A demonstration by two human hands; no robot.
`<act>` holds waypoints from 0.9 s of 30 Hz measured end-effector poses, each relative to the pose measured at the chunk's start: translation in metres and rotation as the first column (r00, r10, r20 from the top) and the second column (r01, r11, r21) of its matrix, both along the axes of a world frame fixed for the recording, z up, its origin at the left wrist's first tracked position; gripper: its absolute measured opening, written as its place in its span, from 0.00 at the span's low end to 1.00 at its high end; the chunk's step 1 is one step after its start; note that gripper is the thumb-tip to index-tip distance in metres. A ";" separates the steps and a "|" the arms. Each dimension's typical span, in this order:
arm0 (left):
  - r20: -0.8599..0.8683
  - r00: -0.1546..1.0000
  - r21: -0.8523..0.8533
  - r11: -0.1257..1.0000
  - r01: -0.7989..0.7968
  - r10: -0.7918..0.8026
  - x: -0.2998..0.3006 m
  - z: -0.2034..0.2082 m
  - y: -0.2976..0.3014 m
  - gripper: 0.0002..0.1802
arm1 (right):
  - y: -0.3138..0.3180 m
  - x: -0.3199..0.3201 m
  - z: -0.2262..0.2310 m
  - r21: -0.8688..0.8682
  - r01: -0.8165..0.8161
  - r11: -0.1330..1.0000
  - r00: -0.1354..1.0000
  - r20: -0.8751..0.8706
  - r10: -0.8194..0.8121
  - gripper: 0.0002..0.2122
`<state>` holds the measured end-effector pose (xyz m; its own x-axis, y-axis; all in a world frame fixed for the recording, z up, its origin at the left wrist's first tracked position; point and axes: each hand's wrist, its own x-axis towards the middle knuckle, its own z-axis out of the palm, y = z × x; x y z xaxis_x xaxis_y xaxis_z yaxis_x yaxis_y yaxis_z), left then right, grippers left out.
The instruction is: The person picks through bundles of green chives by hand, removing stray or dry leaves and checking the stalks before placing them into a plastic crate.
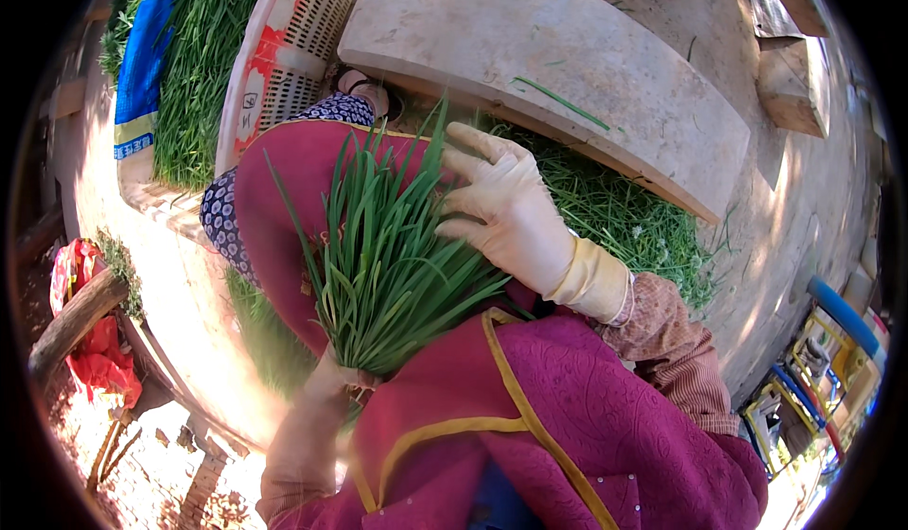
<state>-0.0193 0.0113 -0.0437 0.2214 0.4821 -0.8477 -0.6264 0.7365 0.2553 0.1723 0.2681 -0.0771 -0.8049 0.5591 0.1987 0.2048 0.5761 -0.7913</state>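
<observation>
A bunch of garlic chives (383,256) fans out over my lap, its leaves pointing away from me. My left hand (331,383), blurred and partly behind the bunch, is closed round the gathered lower end. My right hand (506,194), in a pale rubber glove, is at the right side of the leaves. Its fingers are bent but spread apart, with the tips at the leaf edges. A maroon apron (567,388) with yellow trim covers my lap below the bunch.
A low stone-like slab (558,67) stands ahead, a loose leaf on top. Cut greens (624,218) lie beneath it. A white and red plastic crate (260,76) and heaped chives (203,86) by a blue sack (140,76) are at far left. More greens (268,327) lie left of my lap.
</observation>
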 end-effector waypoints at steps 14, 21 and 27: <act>-0.012 1.000 -0.003 1.000 -0.014 0.014 -0.001 0.000 -0.006 0.51 | -0.026 -0.005 0.002 -0.045 0.237 0.970 0.969 -0.054 -0.239 0.03; -0.007 1.000 0.007 1.000 -0.007 0.007 -0.001 -0.002 -0.002 0.51 | -0.021 0.015 -0.007 0.068 0.468 0.881 0.880 0.047 -0.472 0.03; -0.017 1.000 0.001 1.000 -0.020 0.020 -0.002 0.000 -0.006 0.51 | 0.035 0.066 -0.001 -0.334 0.491 0.805 0.864 0.307 -0.400 0.03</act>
<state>-0.0215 0.0050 -0.0441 0.1977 0.4872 -0.8506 -0.6363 0.7239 0.2667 0.2384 0.3036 -0.0781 -0.4432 0.8589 -0.2567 0.5498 0.0343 -0.8346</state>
